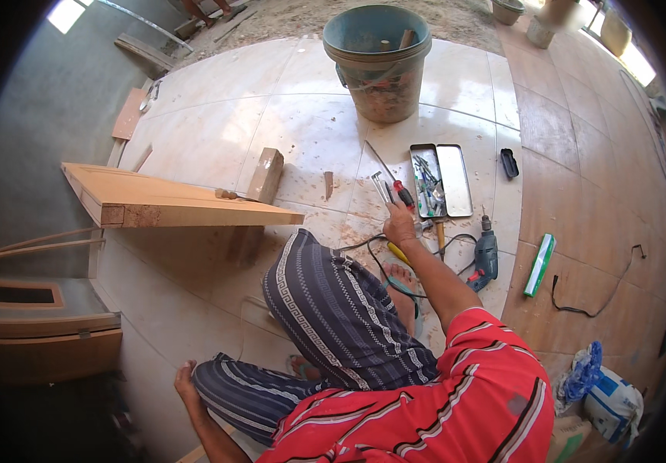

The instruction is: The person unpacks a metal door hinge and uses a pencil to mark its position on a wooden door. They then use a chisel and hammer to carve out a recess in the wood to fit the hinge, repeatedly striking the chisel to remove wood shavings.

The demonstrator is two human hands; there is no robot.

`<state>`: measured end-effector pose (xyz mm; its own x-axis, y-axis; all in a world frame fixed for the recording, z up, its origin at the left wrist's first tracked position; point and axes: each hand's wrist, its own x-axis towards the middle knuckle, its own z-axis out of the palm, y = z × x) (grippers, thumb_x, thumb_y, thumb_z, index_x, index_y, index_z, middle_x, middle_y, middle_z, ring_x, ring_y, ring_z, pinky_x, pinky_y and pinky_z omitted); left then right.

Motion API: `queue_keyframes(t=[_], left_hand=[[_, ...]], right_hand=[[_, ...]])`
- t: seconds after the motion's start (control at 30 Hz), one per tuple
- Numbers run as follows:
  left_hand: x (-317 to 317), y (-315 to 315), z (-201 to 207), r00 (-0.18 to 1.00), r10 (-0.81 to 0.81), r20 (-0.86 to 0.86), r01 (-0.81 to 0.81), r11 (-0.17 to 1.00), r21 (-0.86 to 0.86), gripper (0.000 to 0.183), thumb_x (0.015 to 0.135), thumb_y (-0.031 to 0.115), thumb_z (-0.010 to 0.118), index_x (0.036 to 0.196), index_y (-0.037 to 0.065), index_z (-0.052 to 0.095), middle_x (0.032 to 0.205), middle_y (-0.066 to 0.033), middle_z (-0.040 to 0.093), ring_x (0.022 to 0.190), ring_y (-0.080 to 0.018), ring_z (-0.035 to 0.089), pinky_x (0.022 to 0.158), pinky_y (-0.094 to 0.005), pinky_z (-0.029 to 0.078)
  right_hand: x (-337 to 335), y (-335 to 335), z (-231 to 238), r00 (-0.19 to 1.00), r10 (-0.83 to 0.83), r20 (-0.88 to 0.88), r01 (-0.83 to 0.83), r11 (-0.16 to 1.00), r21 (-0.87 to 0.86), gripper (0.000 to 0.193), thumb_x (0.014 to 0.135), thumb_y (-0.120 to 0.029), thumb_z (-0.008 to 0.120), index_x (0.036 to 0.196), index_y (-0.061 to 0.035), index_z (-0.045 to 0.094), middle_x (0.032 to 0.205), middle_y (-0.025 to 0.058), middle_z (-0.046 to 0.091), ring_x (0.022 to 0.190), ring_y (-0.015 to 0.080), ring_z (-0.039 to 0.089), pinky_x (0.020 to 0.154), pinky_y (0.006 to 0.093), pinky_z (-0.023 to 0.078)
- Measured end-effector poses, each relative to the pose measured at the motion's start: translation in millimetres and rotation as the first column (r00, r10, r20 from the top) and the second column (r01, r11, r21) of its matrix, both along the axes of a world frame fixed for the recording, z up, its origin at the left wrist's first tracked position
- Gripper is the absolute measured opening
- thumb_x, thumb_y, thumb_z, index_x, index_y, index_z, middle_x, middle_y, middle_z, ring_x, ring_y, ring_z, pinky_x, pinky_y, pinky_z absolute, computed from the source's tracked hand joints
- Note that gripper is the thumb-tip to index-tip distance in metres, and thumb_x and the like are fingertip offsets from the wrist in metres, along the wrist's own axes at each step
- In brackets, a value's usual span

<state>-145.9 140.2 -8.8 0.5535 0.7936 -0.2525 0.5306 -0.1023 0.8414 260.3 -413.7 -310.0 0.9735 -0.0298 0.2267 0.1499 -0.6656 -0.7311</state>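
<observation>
My right hand (399,224) reaches down among tools on the tiles, its fingers closed around something I cannot make out. Slim metal tools (380,187) stick out just beyond its fingers. A red-and-black-handled screwdriver (402,192) lies beside them. Right of the hand is an opened flat metal case (454,180) holding several small bits. A hammer with a wooden handle (439,234) and a grey power drill (486,255) with a black cord lie close by. My left hand (185,379) rests at my left knee, fingers loosely bent and partly hidden, with nothing seen in it.
A wooden door panel (186,199) rests raised on wood blocks at left, a chisel (233,195) on its edge. A large bucket (383,85) stands ahead. At right lie a green-and-white box (540,265), a black case (509,163) and a dark strap (599,309). Wood shavings litter the tiles.
</observation>
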Motion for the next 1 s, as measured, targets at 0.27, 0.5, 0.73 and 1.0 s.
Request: queue_keyframes(t=[0.27,0.5,0.73,1.0], left_hand=[[9,-3,-2,0.997,0.012,-0.073,-0.004,0.995,0.099,0.039,0.101,0.022,0.067,0.129,-0.006,0.065,0.125,-0.0198,0.070,0.112,-0.0275,0.068,0.099,-0.0400,0.053],[78,-87,42,0.979,-0.186,-0.081,0.182,0.636,0.750,0.038,0.102,0.009,0.065,0.138,-0.001,0.061,0.131,-0.0171,0.067,0.112,-0.0269,0.069,0.095,-0.0389,0.056],[165,-265,67,0.681,-0.673,0.289,0.441,0.692,0.572,0.040,0.093,-0.004,0.073,0.132,-0.001,0.064,0.119,-0.0158,0.069,0.090,-0.0192,0.072,0.078,-0.0300,0.059],[203,-345,114,0.485,-0.730,0.482,0.558,0.682,0.473,0.036,0.092,0.006,0.081,0.124,0.000,0.064,0.113,-0.0151,0.072,0.093,-0.0171,0.074,0.077,-0.0308,0.059]], right_hand=[[-9,45,3,0.998,-0.036,-0.055,0.031,0.995,-0.100,0.037,0.086,-0.002,0.063,0.123,-0.0046,0.069,0.118,0.0168,0.065,0.106,0.0387,0.065,0.092,0.0462,0.054],[-6,22,121,0.915,0.235,-0.329,0.202,0.441,0.875,0.047,0.101,-0.001,0.059,0.148,-0.0021,0.057,0.116,0.0184,0.073,0.092,0.0226,0.076,0.080,0.0325,0.060],[-39,13,300,0.807,0.583,-0.094,0.062,0.074,0.995,0.050,0.098,-0.002,0.068,0.143,0.0069,0.049,0.107,0.0150,0.068,0.100,0.0318,0.076,0.092,0.0465,0.062],[-137,65,396,0.771,0.614,0.169,-0.213,-0.002,0.977,0.035,0.098,0.001,0.065,0.128,0.0059,0.048,0.135,0.0278,0.061,0.128,0.0349,0.064,0.108,0.0457,0.052]])
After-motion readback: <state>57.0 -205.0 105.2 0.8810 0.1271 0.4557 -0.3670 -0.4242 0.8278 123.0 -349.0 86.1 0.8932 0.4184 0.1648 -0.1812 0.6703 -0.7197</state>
